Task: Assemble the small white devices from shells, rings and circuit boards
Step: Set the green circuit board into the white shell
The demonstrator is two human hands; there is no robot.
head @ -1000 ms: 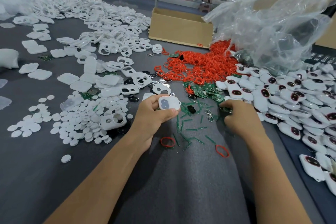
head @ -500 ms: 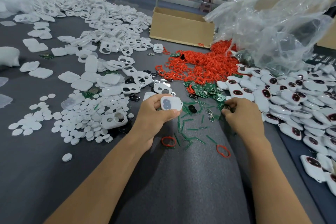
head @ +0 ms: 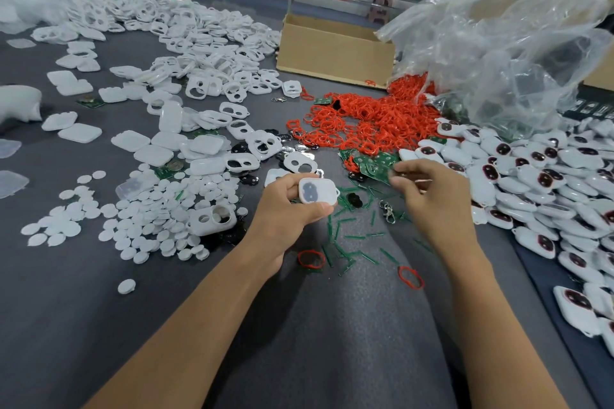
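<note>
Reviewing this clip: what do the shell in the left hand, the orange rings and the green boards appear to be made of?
Shell in the left hand: looks like moulded white plastic, smooth and matte, with rounded corners.
Orange rings: probably rubber or silicone; thin loops lie limp and tangled.
Green boards: likely rigid circuit-board laminate, flat with pale pads; detail is blurred.

**White shell in my left hand, right hand at the circuit boards**

My left hand [head: 285,209] pinches a white shell [head: 317,191] between thumb and fingers, its grey inner face turned up toward me. My right hand [head: 432,199] hangs over the green circuit boards [head: 375,164], fingers curled; it is blurred, so I cannot tell whether it grips one. Beyond lies the pile of red rings [head: 365,119] (two stray ones sit nearer me on the grey table [head: 332,342]). Finished white devices [head: 548,176] crowd the right side, white discs [head: 149,219] the left, a cardboard box [head: 335,53] at the back.
</note>
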